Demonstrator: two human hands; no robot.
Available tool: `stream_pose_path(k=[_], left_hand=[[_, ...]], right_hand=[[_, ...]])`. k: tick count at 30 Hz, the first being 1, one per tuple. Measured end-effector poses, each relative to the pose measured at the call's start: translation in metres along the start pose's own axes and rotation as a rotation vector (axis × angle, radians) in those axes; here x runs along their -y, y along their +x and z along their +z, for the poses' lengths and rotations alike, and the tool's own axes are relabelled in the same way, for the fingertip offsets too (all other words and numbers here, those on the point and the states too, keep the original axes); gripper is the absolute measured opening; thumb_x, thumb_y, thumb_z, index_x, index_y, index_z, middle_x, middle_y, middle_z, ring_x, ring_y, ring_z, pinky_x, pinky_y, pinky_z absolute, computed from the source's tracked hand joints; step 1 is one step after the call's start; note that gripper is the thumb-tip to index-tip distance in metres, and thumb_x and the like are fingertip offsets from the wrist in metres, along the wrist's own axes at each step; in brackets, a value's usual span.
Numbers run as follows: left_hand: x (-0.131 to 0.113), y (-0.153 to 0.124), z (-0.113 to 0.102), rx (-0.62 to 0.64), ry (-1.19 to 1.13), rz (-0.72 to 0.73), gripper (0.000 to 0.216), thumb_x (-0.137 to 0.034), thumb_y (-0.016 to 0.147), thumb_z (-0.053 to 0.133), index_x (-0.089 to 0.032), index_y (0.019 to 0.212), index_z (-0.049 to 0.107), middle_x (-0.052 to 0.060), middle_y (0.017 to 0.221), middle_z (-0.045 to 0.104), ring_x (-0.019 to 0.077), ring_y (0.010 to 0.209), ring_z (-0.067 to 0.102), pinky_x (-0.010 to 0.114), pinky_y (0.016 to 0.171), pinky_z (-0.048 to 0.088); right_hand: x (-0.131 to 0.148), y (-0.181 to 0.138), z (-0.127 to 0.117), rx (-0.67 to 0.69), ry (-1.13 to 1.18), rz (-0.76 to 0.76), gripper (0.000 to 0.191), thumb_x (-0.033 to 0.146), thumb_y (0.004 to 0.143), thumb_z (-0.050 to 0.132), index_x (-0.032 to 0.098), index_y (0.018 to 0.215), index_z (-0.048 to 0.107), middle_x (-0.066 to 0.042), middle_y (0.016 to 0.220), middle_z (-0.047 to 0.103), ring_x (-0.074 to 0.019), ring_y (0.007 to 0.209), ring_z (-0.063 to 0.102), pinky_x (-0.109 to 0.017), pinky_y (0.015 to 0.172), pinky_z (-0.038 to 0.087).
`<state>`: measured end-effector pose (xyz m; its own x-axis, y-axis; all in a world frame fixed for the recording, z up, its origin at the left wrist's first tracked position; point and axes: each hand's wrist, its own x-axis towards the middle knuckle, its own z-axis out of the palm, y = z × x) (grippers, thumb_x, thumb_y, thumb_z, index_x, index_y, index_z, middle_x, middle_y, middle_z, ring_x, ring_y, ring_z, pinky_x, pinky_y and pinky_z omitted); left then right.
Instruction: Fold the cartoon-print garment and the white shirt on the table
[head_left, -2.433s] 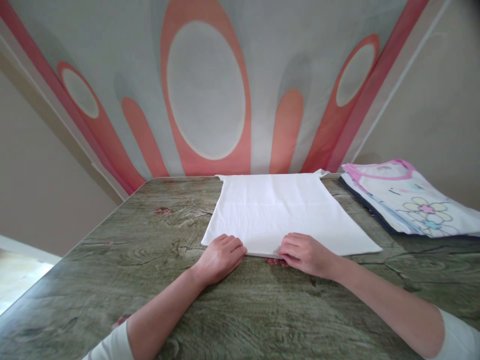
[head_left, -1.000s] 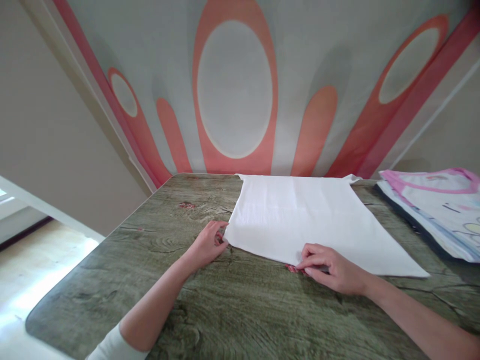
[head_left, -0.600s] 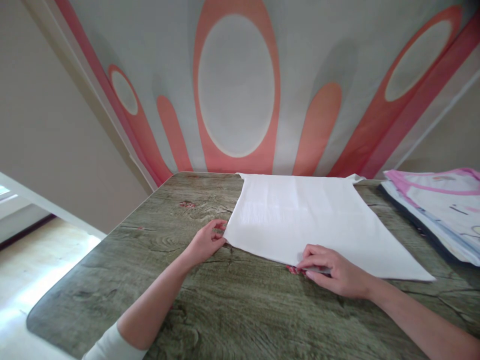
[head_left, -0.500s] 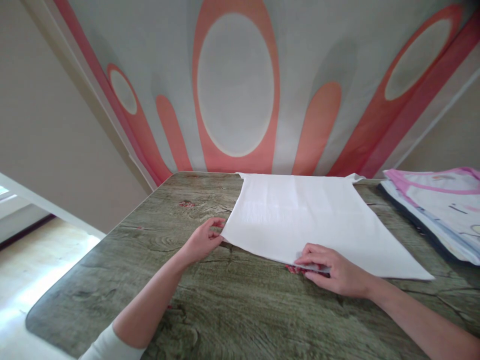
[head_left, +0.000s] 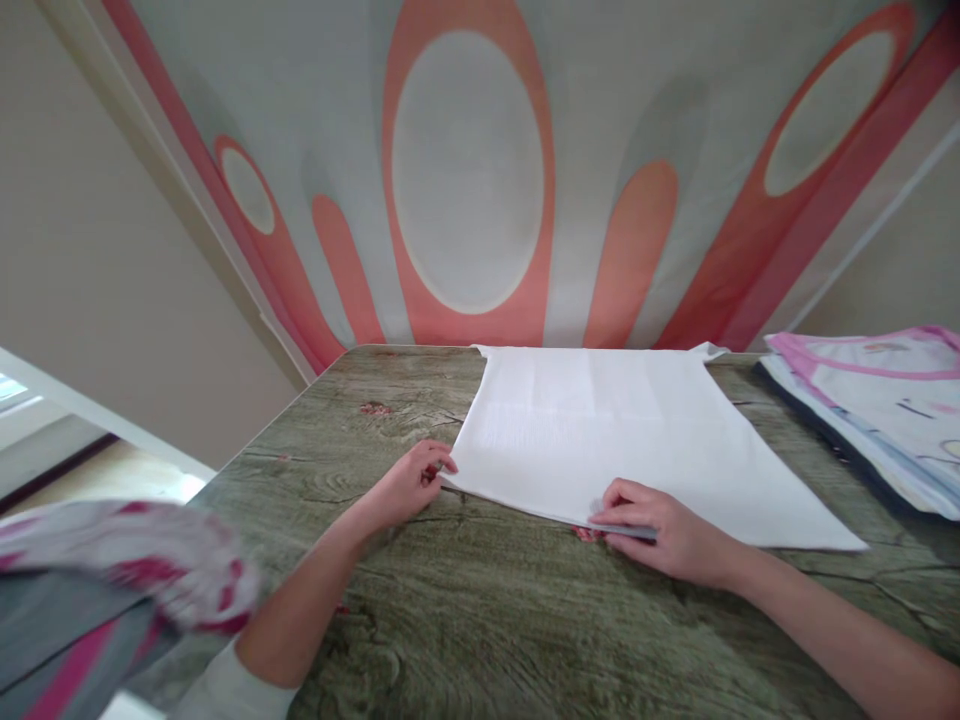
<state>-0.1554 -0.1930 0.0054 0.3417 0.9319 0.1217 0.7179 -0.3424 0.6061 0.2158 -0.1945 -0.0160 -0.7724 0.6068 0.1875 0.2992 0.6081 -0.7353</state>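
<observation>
A white piece of cloth, perhaps a garment, lies spread flat on the wood-patterned table, reaching to its far edge. At the cloth's near left corner, my left hand is closed in a pinch on the fabric. My right hand grips the near edge, right of that corner, with its thumb below and fingers above. A small grey fold of fabric shows between the thumb and fingers. At the far corners the cloth is bunched into small flaps.
Folded clothes, pink-trimmed on top, are stacked at the right. Behind the table stands a backdrop with orange-red shapes. At lower left is a blurred white-and-magenta patterned cloth above grey material; I cannot tell whether someone wears it.
The blurred white, magenta and grey material has come into view at lower left. My right hand has shifted slightly up, still gripping the edge; my left hand stays at the corner.
</observation>
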Motion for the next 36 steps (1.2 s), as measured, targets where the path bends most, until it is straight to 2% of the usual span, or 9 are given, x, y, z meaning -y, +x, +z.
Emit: stream_pose_path(k=[7,12,14,17,22,25,29,32,36], left_hand=[[-0.008,-0.001,0.002,0.039,0.146,0.015,0.026,-0.006,0.072,0.044,-0.017,0.083,0.064,0.006,0.110,0.054,0.0170,0.089,0.057,0.030,0.079,0.046],[-0.019,-0.004,0.010,-0.027,0.291,0.154,0.039,-0.008,0.070,0.051,-0.018,0.106,0.057,0.009,0.119,0.048,0.0244,0.111,0.045,0.041,0.098,0.034],[-0.024,-0.005,0.013,0.013,0.328,0.170,0.039,-0.009,0.072,0.050,-0.019,0.110,0.055,0.008,0.113,0.051,0.0236,0.106,0.047,0.040,0.096,0.035],[-0.029,-0.005,0.015,0.073,0.364,0.144,0.028,-0.011,0.076,0.048,-0.018,0.101,0.057,0.007,0.100,0.053,0.0221,0.096,0.050,0.037,0.090,0.039],[-0.039,-0.005,0.019,0.024,0.355,0.149,0.021,-0.025,0.084,0.050,-0.018,0.104,0.056,0.008,0.103,0.052,0.0230,0.098,0.049,0.038,0.091,0.038],[-0.048,-0.006,0.026,0.042,0.312,0.193,0.025,-0.030,0.087,0.049,-0.019,0.109,0.055,0.008,0.107,0.051,0.0224,0.100,0.048,0.037,0.092,0.038],[-0.052,-0.005,0.033,0.061,0.316,0.199,0.023,-0.033,0.087,0.051,-0.021,0.106,0.057,0.007,0.102,0.050,0.0219,0.096,0.048,0.036,0.088,0.039],[-0.051,-0.005,0.033,0.048,0.325,0.177,0.021,-0.034,0.087,0.052,-0.021,0.102,0.059,0.006,0.098,0.050,0.0215,0.094,0.048,0.036,0.087,0.038],[-0.054,-0.010,0.027,0.080,0.304,0.165,0.019,-0.034,0.087,0.052,-0.022,0.099,0.060,0.005,0.095,0.049,0.0205,0.091,0.049,0.034,0.085,0.039]], right_hand=[[-0.003,-0.001,0.001,-0.003,0.012,0.001,0.025,0.022,0.087,0.049,0.023,0.106,0.065,-0.007,0.094,0.056,-0.0155,0.084,0.057,-0.030,0.075,0.050],[-0.004,-0.002,0.001,-0.009,-0.009,0.008,0.025,0.020,0.086,0.050,0.023,0.105,0.066,-0.006,0.094,0.056,-0.0154,0.084,0.057,-0.030,0.077,0.049],[-0.003,-0.003,0.001,-0.006,-0.015,0.011,0.025,0.020,0.086,0.050,0.024,0.105,0.066,-0.006,0.094,0.055,-0.0152,0.084,0.056,-0.030,0.077,0.048],[0.002,-0.003,0.000,-0.002,-0.023,0.015,0.025,0.020,0.086,0.050,0.023,0.105,0.066,-0.006,0.094,0.055,-0.0155,0.085,0.056,-0.030,0.078,0.048],[0.011,-0.004,-0.009,0.057,-0.034,0.038,0.027,0.024,0.086,0.050,0.022,0.110,0.062,-0.007,0.099,0.056,-0.0165,0.089,0.056,-0.032,0.082,0.046],[0.000,-0.008,-0.021,-0.008,-0.080,0.081,0.030,0.030,0.085,0.051,0.020,0.112,0.060,-0.008,0.101,0.057,-0.0179,0.089,0.056,-0.034,0.083,0.046],[-0.030,-0.020,-0.038,-0.145,-0.242,0.215,0.025,0.035,0.083,0.052,0.019,0.099,0.062,-0.008,0.097,0.058,-0.0206,0.086,0.055,-0.036,0.079,0.046],[-0.043,-0.030,-0.043,-0.112,-0.361,0.274,0.024,0.038,0.079,0.055,0.019,0.093,0.060,-0.008,0.097,0.058,-0.0231,0.089,0.054,-0.038,0.081,0.044],[-0.036,-0.041,-0.037,-0.033,-0.432,0.323,0.024,0.040,0.081,0.052,0.021,0.093,0.059,-0.008,0.099,0.057,-0.0235,0.090,0.054,-0.039,0.081,0.044]])
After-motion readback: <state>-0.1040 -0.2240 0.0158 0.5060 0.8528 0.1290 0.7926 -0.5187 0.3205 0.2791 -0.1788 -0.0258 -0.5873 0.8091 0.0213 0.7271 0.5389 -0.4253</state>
